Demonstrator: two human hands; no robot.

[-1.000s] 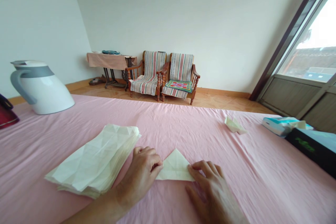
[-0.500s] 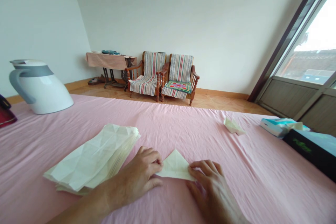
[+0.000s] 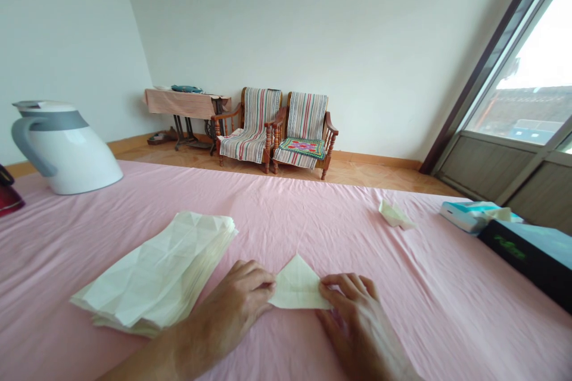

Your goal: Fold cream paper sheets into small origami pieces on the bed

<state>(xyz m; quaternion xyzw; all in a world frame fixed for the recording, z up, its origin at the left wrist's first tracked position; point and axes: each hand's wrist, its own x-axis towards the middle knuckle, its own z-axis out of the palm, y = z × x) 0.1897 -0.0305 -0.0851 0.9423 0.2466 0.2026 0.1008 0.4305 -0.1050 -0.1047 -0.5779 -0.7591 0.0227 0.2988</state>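
A cream paper folded into a triangle (image 3: 297,286) lies on the pink cloth, its point facing away from me. My left hand (image 3: 239,300) pinches its left corner between thumb and fingers. At the right corner, my right hand (image 3: 355,309) grips the paper with curled fingers, its thumb near the lower edge. To the left, partly behind my left forearm, rests a thick stack of creased paper sheets (image 3: 156,271). A small folded paper piece (image 3: 395,215) sits farther off to the right.
The pink cloth (image 3: 277,208) covers the surface. A white and grey jug (image 3: 83,155) stands at left beside a red object (image 3: 9,199). On the right are a tissue pack (image 3: 465,216) and a black box (image 3: 522,256). Two wooden armchairs (image 3: 274,131) stand beyond the far edge.
My left thumb has closed in onto the paper's left corner, and the left hand sits slightly lower. The right hand keeps its place. The view has shifted a little.
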